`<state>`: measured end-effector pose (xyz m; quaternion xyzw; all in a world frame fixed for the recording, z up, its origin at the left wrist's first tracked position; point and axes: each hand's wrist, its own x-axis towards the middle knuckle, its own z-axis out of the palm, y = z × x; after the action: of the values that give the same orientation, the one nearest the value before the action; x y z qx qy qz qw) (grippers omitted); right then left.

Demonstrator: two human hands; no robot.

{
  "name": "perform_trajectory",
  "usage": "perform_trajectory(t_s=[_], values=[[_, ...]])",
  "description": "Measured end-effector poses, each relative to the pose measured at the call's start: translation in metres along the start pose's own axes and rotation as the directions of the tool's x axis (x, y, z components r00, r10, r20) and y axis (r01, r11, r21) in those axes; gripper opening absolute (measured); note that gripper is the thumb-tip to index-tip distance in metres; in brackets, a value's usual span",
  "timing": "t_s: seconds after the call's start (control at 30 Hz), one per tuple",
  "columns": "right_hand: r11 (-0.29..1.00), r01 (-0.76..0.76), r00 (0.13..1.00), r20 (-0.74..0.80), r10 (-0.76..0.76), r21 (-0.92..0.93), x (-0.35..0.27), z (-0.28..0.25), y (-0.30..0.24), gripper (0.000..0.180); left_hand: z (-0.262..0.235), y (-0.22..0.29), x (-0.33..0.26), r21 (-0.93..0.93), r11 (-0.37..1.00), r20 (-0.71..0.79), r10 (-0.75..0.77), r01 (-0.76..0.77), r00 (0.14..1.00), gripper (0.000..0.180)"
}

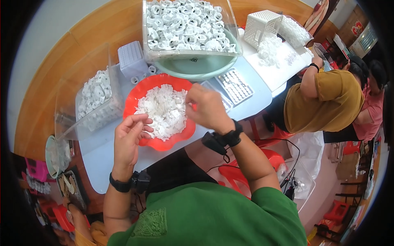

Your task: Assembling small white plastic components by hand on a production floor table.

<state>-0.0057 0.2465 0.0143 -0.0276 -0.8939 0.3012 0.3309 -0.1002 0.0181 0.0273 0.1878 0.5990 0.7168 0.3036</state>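
A red bowl with a wavy rim (132, 95) stands on the table in front of me, filled with small, thin white plastic pieces (163, 110). At the bowl's left front edge is my left hand (130, 135), its fingers loosely bent and apart, with nothing visible in them. My right hand (208, 107) hovers over the bowl's right rim. Its fingers are curled together, and whatever they may hold is hidden. Behind the bowl, a clear bin (193, 53) full of white ring-shaped parts (184, 26) rests on a pale green basin (193, 69).
A clear bin (65, 117) with white parts lies at the left. A white box (132, 61) stands behind the bowl. Right of it are a tray of small round pieces (234, 85) and a perforated white basket (262, 26). A co-worker in a mustard shirt (328, 102) sits at the right.
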Motion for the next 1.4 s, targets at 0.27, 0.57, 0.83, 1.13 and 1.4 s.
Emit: perform_trajectory(t_s=[0.27,0.57,0.83,1.13,1.4], values=[[0.999,-0.046,0.998,-0.035,0.046,-0.005,-0.005,-0.018,0.019,0.008,0.005,-0.001,-0.006,0.036,0.999,-0.017,-0.007,0.008,1.0,0.023],[0.973,-0.135,0.986,0.071,0.151,-0.186,-0.042,-0.034,0.062,0.005,0.006,-0.003,-0.012,0.077,0.996,-0.032,0.036,-0.033,0.999,0.021],[0.97,-0.073,0.976,0.184,0.117,-0.232,-0.033,-0.055,0.065,0.013,0.009,0.001,-0.014,0.165,0.985,-0.035,0.051,-0.045,0.998,0.021],[0.958,0.051,0.999,0.03,-0.045,-0.283,0.061,-0.113,0.056,0.01,0.007,0.001,-0.017,0.138,0.99,-0.045,0.048,-0.042,0.998,0.02],[0.91,-0.033,0.933,0.314,0.176,-0.414,0.148,-0.104,0.097,0.015,0.008,0.007,-0.02,0.099,0.995,-0.033,0.038,-0.035,0.999,0.019]])
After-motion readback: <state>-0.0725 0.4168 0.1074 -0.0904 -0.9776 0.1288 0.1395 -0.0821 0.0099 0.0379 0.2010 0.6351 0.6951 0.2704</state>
